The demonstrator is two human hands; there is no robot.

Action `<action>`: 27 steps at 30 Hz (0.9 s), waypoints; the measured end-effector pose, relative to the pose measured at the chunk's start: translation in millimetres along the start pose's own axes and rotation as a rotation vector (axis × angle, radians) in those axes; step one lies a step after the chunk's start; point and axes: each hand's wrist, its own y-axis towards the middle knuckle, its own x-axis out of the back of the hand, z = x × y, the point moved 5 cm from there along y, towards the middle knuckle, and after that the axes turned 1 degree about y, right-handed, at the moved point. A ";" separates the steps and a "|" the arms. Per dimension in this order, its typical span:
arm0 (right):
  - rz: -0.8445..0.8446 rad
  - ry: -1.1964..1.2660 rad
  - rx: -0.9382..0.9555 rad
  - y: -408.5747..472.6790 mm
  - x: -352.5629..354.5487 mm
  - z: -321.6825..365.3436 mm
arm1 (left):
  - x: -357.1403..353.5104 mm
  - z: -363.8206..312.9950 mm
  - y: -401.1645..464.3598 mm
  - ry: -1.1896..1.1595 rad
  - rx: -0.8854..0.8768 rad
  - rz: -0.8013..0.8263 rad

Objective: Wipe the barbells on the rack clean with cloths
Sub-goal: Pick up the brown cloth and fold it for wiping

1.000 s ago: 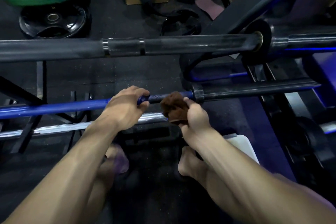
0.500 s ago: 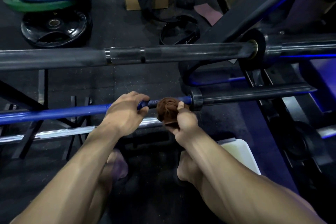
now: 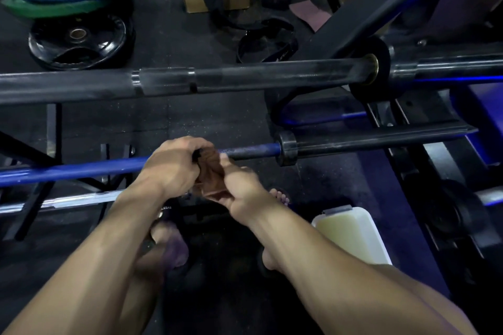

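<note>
Two bare forearms reach forward from the bottom edge, above bare feet on the dark floor (image 3: 223, 128) and a white container (image 3: 353, 236) standing at the right. Left hand (image 3: 171, 164) has its fingers curled over the blue barbell (image 3: 81, 171), gripping the shaft. Right hand (image 3: 242, 190), touching the left, has its fingers closed around a brown cloth (image 3: 208, 171) bunched against the same shaft, with part of it hanging below. Beyond them the blue shaft runs right to a black collar (image 3: 285, 148). Farther off, a black barbell (image 3: 245, 77) spans the view. Weight plates (image 3: 79, 35) lie stacked on the floor at far left.
</note>
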 end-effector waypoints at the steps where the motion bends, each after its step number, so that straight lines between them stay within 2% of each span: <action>1: -0.027 0.064 0.021 0.8 9.4 5.8 | 0.5 0.7 1.4 0.011 0.011 -0.007; 4: -0.070 0.268 0.108 2.2 39.3 25.7 | 1.7 5.0 5.1 0.017 0.039 -0.043; 7: -0.217 0.360 0.164 -7.8 54.9 36.3 | 2.0 4.8 4.5 0.006 0.040 -0.058; 10: -0.364 0.252 0.182 -16.4 52.4 29.8 | 2.2 10.0 -1.0 -0.008 0.046 -0.045; 14: -0.435 0.178 0.163 -24.5 47.8 29.2 | 6.7 20.0 -4.0 -0.010 0.044 -0.059; 18: -0.393 0.209 0.168 -22.3 31.5 22.0 | 9.4 17.1 -6.5 0.006 0.027 -0.048; 23: -0.310 0.117 0.058 -16.7 -18.2 -9.4 | 12.0 21.0 -7.2 -0.045 0.065 -0.076; 27: -0.274 0.082 0.032 -14.9 -7.2 -2.0 | 13.3 22.1 -6.2 -0.032 0.072 -0.068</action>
